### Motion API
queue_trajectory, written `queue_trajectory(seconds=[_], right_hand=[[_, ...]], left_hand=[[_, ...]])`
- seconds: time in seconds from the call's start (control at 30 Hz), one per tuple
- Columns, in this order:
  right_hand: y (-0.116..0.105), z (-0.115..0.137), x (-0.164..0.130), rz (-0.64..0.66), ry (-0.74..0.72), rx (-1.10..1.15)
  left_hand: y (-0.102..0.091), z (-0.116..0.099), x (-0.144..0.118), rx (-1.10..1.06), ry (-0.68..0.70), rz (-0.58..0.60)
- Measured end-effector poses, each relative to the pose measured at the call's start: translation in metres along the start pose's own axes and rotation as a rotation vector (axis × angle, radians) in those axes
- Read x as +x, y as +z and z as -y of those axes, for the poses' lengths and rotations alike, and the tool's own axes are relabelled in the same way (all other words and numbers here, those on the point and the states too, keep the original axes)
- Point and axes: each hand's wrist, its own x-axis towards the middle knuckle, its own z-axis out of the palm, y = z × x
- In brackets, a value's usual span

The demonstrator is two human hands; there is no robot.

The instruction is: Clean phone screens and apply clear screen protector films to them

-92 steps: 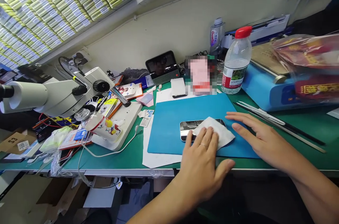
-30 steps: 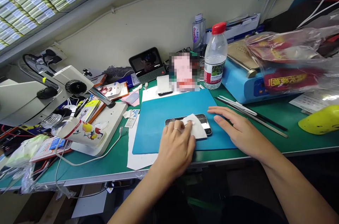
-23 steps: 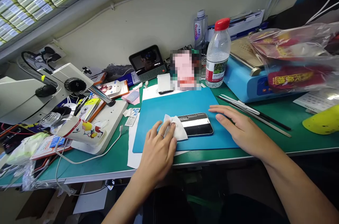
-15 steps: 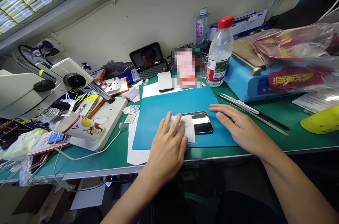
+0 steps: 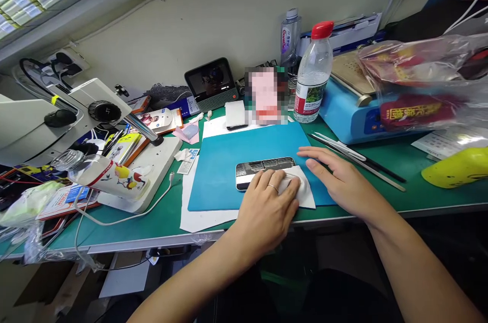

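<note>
A smartphone lies sideways on the blue mat, its screen dark with bright reflections. My left hand, wearing a ring, presses a white wipe with its fingers over the phone's right end and the mat beside it. That end of the phone is hidden under the fingers and the wipe. At the mat's right edge, my right hand is open, thumb and fingers apart, just right of the phone and holding nothing.
Tweezers and thin tools lie right of the mat. Behind them stand a red-capped bottle and a blue machine with plastic bags. A microscope stand, a decorated jar and a white cable are at the left.
My left hand has slid the wipe rightward along the phone, uncovering its left end and covering its right end. The right hand has stayed nearly in place.
</note>
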Motion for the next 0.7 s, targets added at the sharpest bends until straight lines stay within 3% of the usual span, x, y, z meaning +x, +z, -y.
queue_trajectory(seconds=[0.3, 0.57, 0.7], right_hand=[[-0.001, 0.007, -0.001, 0.006, 0.039, 0.006], [0.001, 0.002, 0.001, -0.007, 0.002, 0.000], [0.000, 0.004, 0.002, -0.016, 0.020, -0.001]], left_hand=[[-0.005, 0.033, -0.038, 0.061, -0.115, 0.002], [0.000, -0.002, -0.003, 0.017, 0.018, 0.010], [0.003, -0.009, 0.005, 0.016, 0.052, 0.000]])
